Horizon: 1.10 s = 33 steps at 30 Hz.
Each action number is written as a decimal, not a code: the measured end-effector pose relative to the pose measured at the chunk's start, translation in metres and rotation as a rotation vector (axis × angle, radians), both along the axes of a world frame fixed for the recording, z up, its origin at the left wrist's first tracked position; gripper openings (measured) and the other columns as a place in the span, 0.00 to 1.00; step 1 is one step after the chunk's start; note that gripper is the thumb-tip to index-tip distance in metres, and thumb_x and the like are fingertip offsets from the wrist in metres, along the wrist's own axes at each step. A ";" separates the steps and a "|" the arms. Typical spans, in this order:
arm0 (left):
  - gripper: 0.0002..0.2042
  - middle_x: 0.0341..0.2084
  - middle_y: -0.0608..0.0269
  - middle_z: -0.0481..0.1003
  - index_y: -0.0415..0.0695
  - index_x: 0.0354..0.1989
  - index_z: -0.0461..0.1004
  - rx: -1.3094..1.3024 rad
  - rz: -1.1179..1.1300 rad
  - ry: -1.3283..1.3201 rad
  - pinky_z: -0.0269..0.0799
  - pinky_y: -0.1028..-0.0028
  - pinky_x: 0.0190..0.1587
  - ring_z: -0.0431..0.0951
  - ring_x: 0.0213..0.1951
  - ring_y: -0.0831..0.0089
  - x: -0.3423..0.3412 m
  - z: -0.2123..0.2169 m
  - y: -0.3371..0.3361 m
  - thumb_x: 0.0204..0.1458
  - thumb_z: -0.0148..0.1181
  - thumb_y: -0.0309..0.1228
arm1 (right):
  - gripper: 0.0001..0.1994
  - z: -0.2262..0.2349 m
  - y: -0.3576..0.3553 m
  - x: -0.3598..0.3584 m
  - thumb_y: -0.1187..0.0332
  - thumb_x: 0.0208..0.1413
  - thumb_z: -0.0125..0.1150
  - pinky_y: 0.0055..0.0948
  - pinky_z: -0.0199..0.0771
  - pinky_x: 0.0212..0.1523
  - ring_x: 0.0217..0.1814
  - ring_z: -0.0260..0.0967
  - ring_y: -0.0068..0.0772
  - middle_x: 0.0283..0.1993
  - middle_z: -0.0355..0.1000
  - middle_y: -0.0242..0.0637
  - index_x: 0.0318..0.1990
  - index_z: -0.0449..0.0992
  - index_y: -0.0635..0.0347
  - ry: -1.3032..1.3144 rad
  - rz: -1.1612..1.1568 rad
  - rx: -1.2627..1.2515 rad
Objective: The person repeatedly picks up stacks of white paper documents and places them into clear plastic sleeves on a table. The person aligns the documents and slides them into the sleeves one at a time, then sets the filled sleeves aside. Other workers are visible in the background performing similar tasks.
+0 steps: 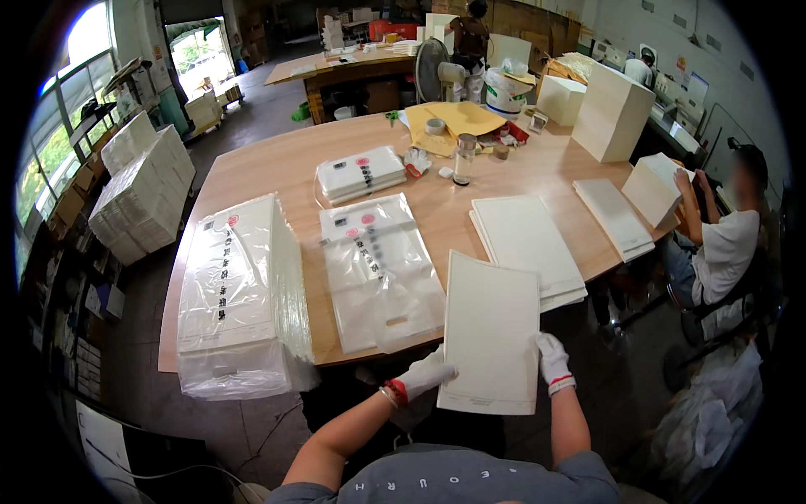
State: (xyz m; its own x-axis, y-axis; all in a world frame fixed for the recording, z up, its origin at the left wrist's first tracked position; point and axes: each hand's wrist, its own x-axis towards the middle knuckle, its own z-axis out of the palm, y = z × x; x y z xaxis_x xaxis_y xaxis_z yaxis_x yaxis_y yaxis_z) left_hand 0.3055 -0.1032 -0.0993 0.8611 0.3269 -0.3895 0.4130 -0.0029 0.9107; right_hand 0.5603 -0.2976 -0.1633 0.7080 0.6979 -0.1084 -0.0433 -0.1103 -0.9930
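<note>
Paper (491, 332) up at the table's (269, 172) near edge, in front of the person. Left hand (426, 376), white glove, grips its lower left side, thumb in front. Right hand (554, 361) at right side; can't tell from here if fingers close. Bags (395, 252) left, paper pile (529, 239) just beyond.

Left hand (426, 375), right hand (554, 361) hold white sheets (491, 332).

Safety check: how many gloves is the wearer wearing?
2: on the left hand, at the left edge of the white sheets, and the right hand, at their right edge.
</note>
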 end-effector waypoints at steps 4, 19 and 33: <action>0.40 0.61 0.37 0.50 0.35 0.62 0.46 0.516 0.124 -0.041 0.55 0.62 0.60 0.58 0.59 0.46 0.007 -0.003 -0.035 0.42 0.55 0.42 | 0.25 0.022 0.050 -0.088 0.49 0.59 0.44 0.33 0.67 0.50 0.49 0.66 0.34 0.49 0.67 0.41 0.53 0.66 0.61 0.469 -0.010 0.197; 0.33 0.48 0.40 0.66 0.40 0.60 0.57 0.769 0.645 0.001 0.62 0.56 0.52 0.68 0.50 0.49 -0.039 0.065 0.126 0.43 0.58 0.36 | 0.14 0.102 0.057 -0.110 0.74 0.41 0.59 0.34 0.73 0.37 0.38 0.72 0.46 0.42 0.71 0.47 0.39 0.74 0.58 -1.073 0.282 0.042; 0.28 0.26 0.57 0.74 0.39 0.55 0.63 1.131 0.188 -0.167 0.69 0.63 0.37 0.75 0.30 0.59 -0.025 0.011 0.067 0.42 0.58 0.33 | 0.27 0.105 0.180 -0.140 0.58 0.54 0.50 0.42 0.67 0.45 0.47 0.67 0.45 0.46 0.68 0.49 0.58 0.57 0.63 -0.780 0.366 -0.665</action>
